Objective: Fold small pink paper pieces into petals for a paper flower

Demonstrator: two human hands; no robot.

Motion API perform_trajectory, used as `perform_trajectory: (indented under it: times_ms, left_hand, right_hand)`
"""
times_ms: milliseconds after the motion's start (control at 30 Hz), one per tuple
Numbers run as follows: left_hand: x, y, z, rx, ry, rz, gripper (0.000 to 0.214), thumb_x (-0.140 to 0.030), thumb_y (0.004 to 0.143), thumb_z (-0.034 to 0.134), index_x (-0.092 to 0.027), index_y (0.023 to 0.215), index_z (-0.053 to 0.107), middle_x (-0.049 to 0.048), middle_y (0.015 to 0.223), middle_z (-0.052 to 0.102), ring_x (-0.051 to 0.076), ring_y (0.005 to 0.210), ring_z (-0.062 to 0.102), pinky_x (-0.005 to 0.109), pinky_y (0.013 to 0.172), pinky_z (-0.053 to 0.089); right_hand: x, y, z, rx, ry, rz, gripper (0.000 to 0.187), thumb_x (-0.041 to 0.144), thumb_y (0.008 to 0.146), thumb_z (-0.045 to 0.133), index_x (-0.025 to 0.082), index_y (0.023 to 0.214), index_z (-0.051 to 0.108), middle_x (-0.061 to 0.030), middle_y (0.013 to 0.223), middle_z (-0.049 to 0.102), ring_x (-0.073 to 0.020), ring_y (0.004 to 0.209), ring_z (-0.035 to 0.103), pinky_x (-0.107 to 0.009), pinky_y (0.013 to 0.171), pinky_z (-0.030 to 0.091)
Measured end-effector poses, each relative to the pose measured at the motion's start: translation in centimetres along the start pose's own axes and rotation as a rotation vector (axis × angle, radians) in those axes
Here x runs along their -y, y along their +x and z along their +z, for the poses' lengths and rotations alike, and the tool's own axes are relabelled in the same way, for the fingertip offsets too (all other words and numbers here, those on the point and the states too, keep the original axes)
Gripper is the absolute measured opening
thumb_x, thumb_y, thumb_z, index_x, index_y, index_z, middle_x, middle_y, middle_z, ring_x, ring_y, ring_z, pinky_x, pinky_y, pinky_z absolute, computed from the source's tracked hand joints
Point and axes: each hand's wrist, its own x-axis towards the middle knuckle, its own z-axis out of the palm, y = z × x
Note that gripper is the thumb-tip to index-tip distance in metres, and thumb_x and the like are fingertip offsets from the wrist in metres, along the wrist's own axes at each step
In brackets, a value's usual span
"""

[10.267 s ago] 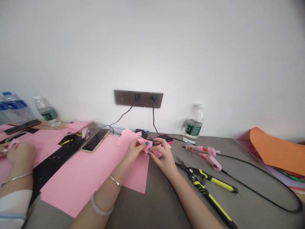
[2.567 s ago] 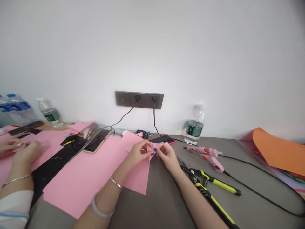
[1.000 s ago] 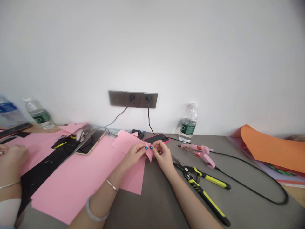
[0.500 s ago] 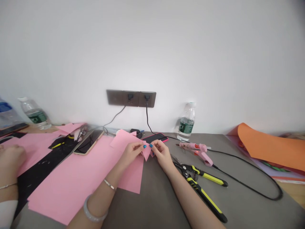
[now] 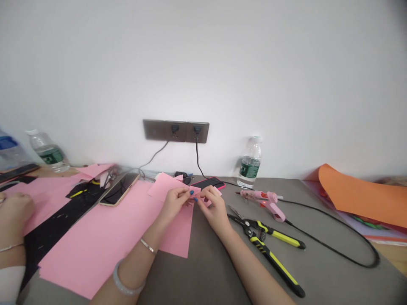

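Between my two hands is a small folded piece of pink paper (image 5: pixel 195 191), partly covered by fingers. My left hand (image 5: pixel 175 202) pinches its left side with thumb and forefinger. From the other side, the closed fingers of my right hand (image 5: pixel 213 205) grip the same piece, thumb near the left thumb. Large pink sheets (image 5: pixel 104 237) lie under and left of my left forearm. A smaller pink piece (image 5: pixel 162 185) rests on them behind my left hand. Just beyond my right hand lies a phone with a pink edge (image 5: pixel 208 183).
Right of my forearm are yellow-black pliers (image 5: pixel 260 233) and a corded pink glue gun (image 5: pixel 265 199). A water bottle (image 5: pixel 250 165) stands by the wall. Orange paper (image 5: pixel 359 195) lies far right. Another phone (image 5: pixel 120 189) sits left, near another person's hand (image 5: pixel 15 214).
The pink paper's downward-pointing triangle has folded up between my fingers. My right thumb has shifted left and down, and its fingers curl in more.
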Motion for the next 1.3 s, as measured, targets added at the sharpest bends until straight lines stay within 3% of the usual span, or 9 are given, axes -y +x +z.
perform_trajectory:
  times_ms: [167,433,600,700,833,1000,1133,1300]
  left_hand:
    - [0.0,0.0,0.2,0.097,-0.042,-0.016,0.041,-0.052,0.068,0.075,-0.013,0.074,0.067,0.0047,0.070,0.070,0.019,0.066,0.069,0.027,0.061,0.054]
    - [0.3,-0.1,-0.2,0.175,0.028,0.011,0.032,-0.042,0.073,0.074,-0.012,0.085,0.070,0.0074,0.079,0.074,0.021,0.076,0.071,0.028,0.070,0.055]
    - [0.4,-0.3,0.0,0.212,0.035,-0.023,0.031,-0.042,0.073,0.074,-0.013,0.078,0.065,0.0071,0.078,0.073,0.020,0.075,0.071,0.028,0.068,0.054]
    - [0.3,-0.4,0.3,0.225,0.046,-0.018,0.035,-0.046,0.074,0.072,-0.014,0.079,0.062,0.0063,0.077,0.071,0.015,0.064,0.066,0.025,0.059,0.052]
    - [0.3,-0.3,0.4,0.163,0.098,0.016,0.040,-0.053,0.077,0.066,-0.014,0.070,0.057,0.0005,0.061,0.061,0.008,0.046,0.051,0.020,0.045,0.040]
    - [0.2,0.1,0.1,0.025,0.069,0.112,0.041,-0.054,0.079,0.063,-0.015,0.066,0.055,-0.0012,0.057,0.056,0.008,0.047,0.049,0.020,0.046,0.038]
    - [-0.1,0.0,0.1,0.045,0.109,0.207,0.038,-0.051,0.082,0.061,-0.016,0.067,0.057,-0.0018,0.057,0.055,0.009,0.050,0.048,0.020,0.048,0.038]
    - [-0.1,0.0,0.2,0.052,0.106,0.205,0.036,-0.050,0.083,0.060,-0.016,0.070,0.056,-0.0013,0.060,0.056,0.009,0.052,0.050,0.021,0.050,0.041]
  right_hand:
    - [-0.5,0.0,0.2,-0.022,0.303,0.226,0.014,0.033,0.090,0.055,0.022,0.081,0.051,0.0025,0.068,0.049,-0.0124,0.056,0.044,-0.025,0.052,0.037]
    - [-1.3,-0.2,0.7,-0.016,0.463,0.283,0.026,0.039,0.087,0.060,0.023,0.103,0.047,0.0066,0.064,0.046,-0.0111,0.051,0.043,-0.022,0.048,0.034]
    - [-1.5,-0.2,0.5,-0.007,0.401,0.283,0.029,0.046,0.089,0.056,0.021,0.076,0.051,0.0051,0.061,0.043,-0.0105,0.050,0.040,-0.024,0.048,0.031]
    - [-1.5,-0.1,0.5,-0.022,0.454,0.295,0.035,0.051,0.088,0.056,0.021,0.071,0.048,0.0050,0.060,0.042,-0.0108,0.051,0.039,-0.024,0.048,0.032]
    - [-1.6,0.1,0.6,-0.034,0.522,0.340,0.040,0.056,0.085,0.058,0.021,0.069,0.048,0.0053,0.059,0.043,-0.0106,0.050,0.039,-0.023,0.048,0.032]
    - [-1.5,0.2,0.5,0.104,0.609,0.429,0.041,0.059,0.081,0.062,0.021,0.071,0.050,0.0033,0.057,0.053,-0.0113,0.048,0.044,-0.024,0.047,0.034]
    - [-1.3,0.2,0.3,0.098,0.648,0.435,0.037,0.054,0.084,0.062,0.021,0.071,0.050,0.0040,0.058,0.052,-0.0109,0.050,0.043,-0.023,0.050,0.034]
    - [-1.3,0.1,0.4,0.049,0.699,0.428,0.034,0.049,0.085,0.064,0.021,0.070,0.051,0.0055,0.057,0.049,-0.0097,0.049,0.040,-0.023,0.048,0.030]
